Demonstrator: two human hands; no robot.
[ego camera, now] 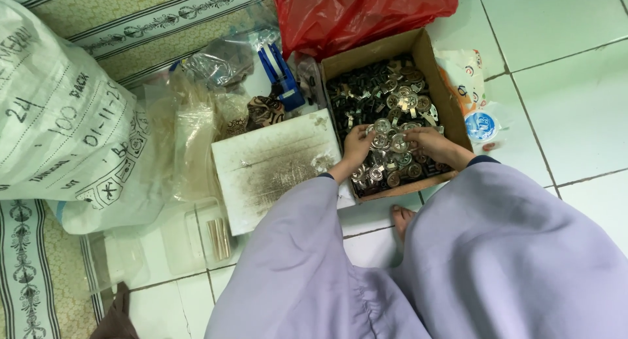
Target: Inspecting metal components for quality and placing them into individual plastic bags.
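Inside the cardboard box (437, 71), at one o'clock from the person, both hands sit on round metal parts (392, 146): left hand (356, 146) fingers curled among them, right hand (428, 143) pinching one.

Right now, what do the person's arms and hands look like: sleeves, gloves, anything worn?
Both hands are bare, no gloves. The left hand and right hand come out of long, loose pale lavender sleeves with darker cuffs at the wrists. No rings or watch can be made out.
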